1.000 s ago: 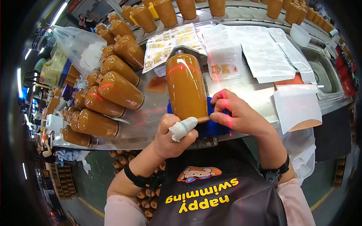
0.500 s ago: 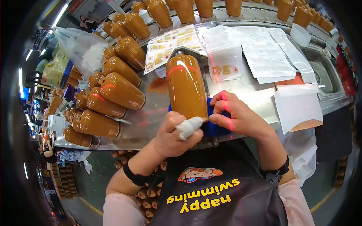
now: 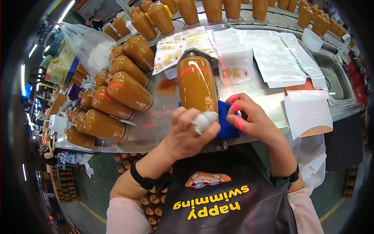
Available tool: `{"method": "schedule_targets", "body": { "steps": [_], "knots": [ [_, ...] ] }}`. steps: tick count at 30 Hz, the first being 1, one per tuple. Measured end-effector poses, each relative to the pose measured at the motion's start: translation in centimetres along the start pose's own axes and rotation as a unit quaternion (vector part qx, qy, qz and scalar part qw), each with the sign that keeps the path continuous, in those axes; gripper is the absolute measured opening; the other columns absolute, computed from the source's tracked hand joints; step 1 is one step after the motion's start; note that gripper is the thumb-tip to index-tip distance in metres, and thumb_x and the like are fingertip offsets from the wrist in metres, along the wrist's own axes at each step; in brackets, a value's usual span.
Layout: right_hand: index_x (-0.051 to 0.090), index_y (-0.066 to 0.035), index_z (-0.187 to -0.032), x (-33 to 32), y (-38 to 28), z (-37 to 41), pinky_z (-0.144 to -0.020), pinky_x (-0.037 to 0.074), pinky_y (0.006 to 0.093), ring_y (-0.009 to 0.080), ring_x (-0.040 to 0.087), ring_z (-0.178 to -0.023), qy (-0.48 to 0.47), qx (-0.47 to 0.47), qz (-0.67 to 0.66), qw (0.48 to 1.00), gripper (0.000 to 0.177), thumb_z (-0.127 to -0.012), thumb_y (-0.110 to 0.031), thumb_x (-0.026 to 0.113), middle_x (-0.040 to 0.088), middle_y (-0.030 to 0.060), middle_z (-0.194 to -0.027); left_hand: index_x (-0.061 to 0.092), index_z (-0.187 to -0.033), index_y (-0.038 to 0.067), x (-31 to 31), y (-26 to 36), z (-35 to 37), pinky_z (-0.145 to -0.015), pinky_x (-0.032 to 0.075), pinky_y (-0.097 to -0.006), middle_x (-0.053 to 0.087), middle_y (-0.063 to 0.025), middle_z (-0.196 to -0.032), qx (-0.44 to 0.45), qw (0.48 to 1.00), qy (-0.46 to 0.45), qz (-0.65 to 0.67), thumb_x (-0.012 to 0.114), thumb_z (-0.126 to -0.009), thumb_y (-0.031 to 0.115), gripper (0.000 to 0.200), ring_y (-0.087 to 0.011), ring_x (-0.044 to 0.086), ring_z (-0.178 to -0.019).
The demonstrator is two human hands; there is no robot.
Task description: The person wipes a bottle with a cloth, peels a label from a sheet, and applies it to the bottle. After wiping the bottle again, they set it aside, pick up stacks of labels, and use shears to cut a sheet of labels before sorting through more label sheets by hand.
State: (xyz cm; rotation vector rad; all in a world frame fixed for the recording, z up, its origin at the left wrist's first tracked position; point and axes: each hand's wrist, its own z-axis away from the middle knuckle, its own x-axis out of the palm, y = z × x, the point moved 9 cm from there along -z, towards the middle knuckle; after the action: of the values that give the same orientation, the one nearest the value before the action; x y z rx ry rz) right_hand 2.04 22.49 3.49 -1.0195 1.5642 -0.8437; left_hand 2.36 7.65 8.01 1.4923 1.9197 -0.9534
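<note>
A glossy brown bottle [image 3: 196, 84] lies with its neck away from me in an angled metal rest [image 3: 208, 55]. A raised emblem shows near its base. My left hand [image 3: 187, 132] is curled over the bottle's near end, with a white wrap [image 3: 205, 121] around one finger. Part of its grip is hidden. To the right, beside a blue cloth [image 3: 226, 123], my right hand [image 3: 249, 119] has its fingertips pinched together. A small white bit shows between them, too small to name. Red laser lines cross the bottle and my right fingers.
Several brown bottles [image 3: 130, 91] lie on the metal table at left. A printed sheet [image 3: 180, 50] is behind the rest, with a clear decal sheet [image 3: 235, 64] and white papers [image 3: 278, 58] to its right. A sink [image 3: 331, 72] is far right; bottles [image 3: 212, 9] line the conveyor behind.
The bottle has turned, bringing its raised emblem into sight. My left hand has shifted slightly right at its base. My right hand has moved a little to the right, away from the bottle.
</note>
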Motion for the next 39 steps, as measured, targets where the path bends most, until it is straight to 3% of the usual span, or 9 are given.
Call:
{"method": "schedule_targets", "body": {
  "steps": [3, 7, 12, 18, 21, 24, 29, 33, 39],
  "knots": [
    [0.058, -0.002, -0.103, -1.3, -0.3, 0.8, -0.079, 0.048, 0.0290, 0.0206, 0.058, -0.099, 0.097, -0.020, -0.077, 0.992, 0.019, -0.085, -0.006, 0.061, 0.059, 0.0123, -0.112, 0.054, -0.118, 0.013, -0.5, -3.3, 1.1, -0.092, 0.037, -0.0462, 0.052, -0.0096, -0.127, -0.192, 0.979, 0.040, 0.050, 0.071, -0.073, 0.020, 0.048, -0.0312, 0.045, -0.116],
    [0.050, 0.000, -0.114, -0.4, 0.5, 1.0, -0.076, 0.050, 0.0221, 0.0100, 0.061, -0.092, 0.096, 0.065, -0.293, 0.949, 0.024, -0.091, -0.005, 0.054, 0.063, 0.0097, -0.105, 0.048, -0.124, 0.003, 0.2, -4.1, 3.1, -0.101, 0.034, -0.0453, 0.046, -0.0211, -0.132, -0.273, 0.937, 0.076, 0.203, 0.067, -0.084, 0.025, 0.049, -0.0386, 0.045, -0.119],
    [0.051, -0.003, -0.109, 1.1, 1.1, 1.5, -0.071, 0.046, 0.0218, 0.0060, 0.053, -0.079, 0.075, 0.078, -0.236, 0.966, 0.022, -0.090, -0.010, 0.058, 0.059, 0.0030, -0.088, 0.043, -0.125, 0.001, 1.8, -5.4, 3.8, -0.108, 0.022, -0.0367, 0.039, -0.0149, -0.133, -0.382, 0.843, 0.097, 0.366, 0.058, -0.090, 0.023, 0.044, -0.0232, 0.033, -0.128],
    [0.053, -0.001, -0.102, 1.6, 1.2, 1.4, -0.067, 0.045, 0.0241, 0.0071, 0.052, -0.075, 0.063, 0.087, -0.209, 0.972, 0.018, -0.088, -0.010, 0.060, 0.058, 0.0028, -0.082, 0.043, -0.122, 0.001, 1.8, -4.9, 3.6, -0.107, 0.023, -0.0352, 0.043, -0.0134, -0.126, -0.395, 0.866, 0.077, 0.296, 0.060, -0.088, 0.018, 0.041, -0.0233, 0.038, -0.123],
    [0.053, -0.001, -0.101, 1.5, 0.8, 1.3, -0.067, 0.045, 0.0247, 0.0078, 0.052, -0.074, 0.064, 0.071, -0.188, 0.978, 0.018, -0.088, -0.010, 0.060, 0.058, 0.0033, -0.081, 0.046, -0.119, 0.002, 0.6, -4.2, 4.6, -0.108, 0.023, -0.0398, 0.047, -0.0138, -0.122, -0.334, 0.892, 0.112, 0.283, 0.060, -0.087, 0.017, 0.038, -0.0260, 0.040, -0.121],
    [0.054, -0.001, -0.101, 1.4, 1.0, 1.3, -0.067, 0.046, 0.0251, 0.0084, 0.053, -0.074, 0.073, 0.063, -0.191, 0.977, 0.017, -0.088, -0.011, 0.060, 0.059, 0.0040, -0.081, 0.059, -0.106, 0.014, -1.2, -0.7, 3.6, -0.108, 0.021, -0.0524, 0.054, -0.0122, -0.113, -0.165, 0.982, 0.077, 0.050, 0.063, -0.082, 0.013, 0.024, -0.0290, 0.046, -0.116],
    [0.054, -0.001, -0.100, 1.4, 0.9, 1.4, -0.067, 0.046, 0.0250, 0.0089, 0.053, -0.075, 0.059, 0.091, -0.183, 0.977, 0.017, -0.088, -0.012, 0.059, 0.060, 0.0050, -0.083, 0.066, -0.095, 0.020, -0.6, 1.1, 2.2, -0.108, 0.022, -0.0543, 0.061, -0.0035, -0.108, -0.072, 0.995, 0.039, -0.050, 0.064, -0.075, 0.010, 0.023, -0.0254, 0.048, -0.115],
    [0.054, -0.001, -0.100, 0.6, 0.6, 1.4, -0.067, 0.046, 0.0260, 0.0093, 0.053, -0.075, 0.095, 0.081, -0.153, 0.980, 0.018, -0.088, -0.012, 0.060, 0.060, 0.0055, -0.082, 0.065, -0.097, 0.018, -0.7, 0.7, 1.4, -0.109, 0.021, -0.0511, 0.063, -0.0055, -0.109, -0.082, 0.995, 0.045, 0.018, 0.064, -0.074, 0.010, 0.024, -0.0265, 0.048, -0.116],
    [0.054, -0.002, -0.099, 2.7, -4.2, -0.8, -0.066, 0.043, 0.0228, 0.0066, 0.048, -0.072, 0.098, -0.004, -0.033, 0.995, 0.017, -0.090, -0.016, 0.057, 0.054, 0.0003, -0.078, 0.055, -0.118, 0.009, -0.8, -2.6, 5.6, -0.106, 0.024, -0.0523, 0.053, -0.0159, -0.125, -0.290, 0.943, 0.099, 0.132, 0.066, -0.077, 0.011, 0.042, -0.0354, 0.046, -0.114]
  ]
}}
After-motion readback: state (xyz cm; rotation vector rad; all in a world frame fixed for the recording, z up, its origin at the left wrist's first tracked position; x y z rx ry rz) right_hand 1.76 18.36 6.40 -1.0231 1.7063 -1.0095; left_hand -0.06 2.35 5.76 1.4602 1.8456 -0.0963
